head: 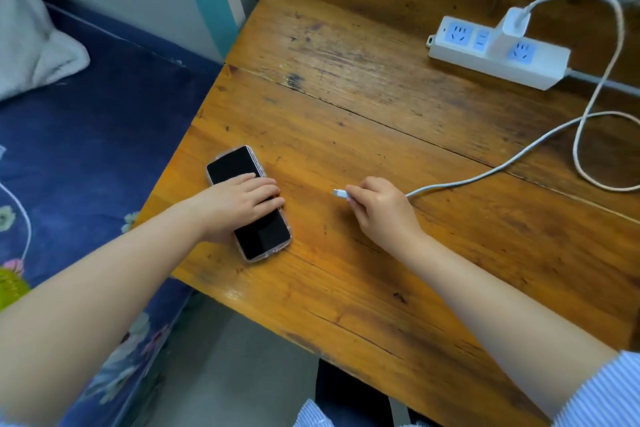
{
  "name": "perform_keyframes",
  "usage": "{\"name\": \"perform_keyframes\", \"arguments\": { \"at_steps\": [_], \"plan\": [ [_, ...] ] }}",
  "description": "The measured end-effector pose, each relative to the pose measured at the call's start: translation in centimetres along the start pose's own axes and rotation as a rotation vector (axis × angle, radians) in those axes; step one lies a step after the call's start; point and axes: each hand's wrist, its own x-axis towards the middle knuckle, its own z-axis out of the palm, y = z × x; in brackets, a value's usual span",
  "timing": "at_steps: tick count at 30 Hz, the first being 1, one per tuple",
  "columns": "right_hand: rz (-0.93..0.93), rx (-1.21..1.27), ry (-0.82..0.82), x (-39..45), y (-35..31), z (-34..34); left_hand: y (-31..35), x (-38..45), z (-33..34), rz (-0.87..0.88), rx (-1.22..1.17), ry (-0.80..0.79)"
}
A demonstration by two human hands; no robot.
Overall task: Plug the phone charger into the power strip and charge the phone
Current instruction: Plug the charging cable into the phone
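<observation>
- No brand or writing I can read anywhere: the power strip [498,52] is plain white with light-blue socket faces, and the phone [247,201] screen is just black.
- My left hand [239,203] lies flat across the middle of the phone, fingers stretched out and together, pressing it onto the wooden table [381,107]. It isn't curled round it, more a palm-down hold. The phone is face up in a clear case, near the table's left edge, lying at an angle.
- My right hand [379,210] is closed in a pinch on the loose end of the white cable [519,156]. The small connector [340,193] sticks out past my fingertips [351,190] and points left toward the phone, a short gap away from it, not touching.
- The white charger brick [512,26] is already sitting in the power strip at the far right of the table, between two blue sockets, with the cable coming out of its top.
- From there the cable loops off to the right, curls back on itself on the tabletop, then runs down to my right hand.
- To the left of the table there's a dark blue floral bedsheet [104,121] with a grey pillow [31,42] on it.
- Striped blue-and-white sleeve [602,395] on my right arm, low right corner.
</observation>
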Motion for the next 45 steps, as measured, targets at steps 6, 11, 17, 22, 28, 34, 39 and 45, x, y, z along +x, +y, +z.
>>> {"name": "perform_keyframes", "arguments": {
  "at_steps": [6,11,17,22,28,34,39,45],
  "plan": [
    [-0.013,0.081,0.038,-1.6,-0.5,-1.2,1.1,1.2,-1.4,-0.199,-0.222,0.327],
    [-0.010,0.110,0.112,-1.8,-0.6,-4.0,2.3,2.0,-4.3,-0.283,-0.465,0.638],
    [0.028,0.072,0.189,-1.1,-0.4,-7.7,4.0,3.3,-8.0,-0.221,-0.522,0.717],
    [0.058,0.057,0.155,-1.6,0.6,-8.9,4.8,4.2,-9.2,-0.185,-0.502,0.717],
    [0.071,0.092,0.181,-1.9,1.0,-9.1,4.8,4.2,-9.3,-0.185,-0.517,0.700],
    [0.093,0.086,0.140,-1.4,0.9,-9.2,4.7,3.9,-9.7,-0.175,-0.508,0.699],
    [0.114,0.069,0.077,-1.1,0.6,-9.6,4.7,3.9,-9.7,-0.180,-0.471,0.681],
    [0.160,-0.001,-0.040,-0.2,0.1,-10.3,4.4,3.8,-9.9,-0.185,-0.436,0.667]
  ]
}}
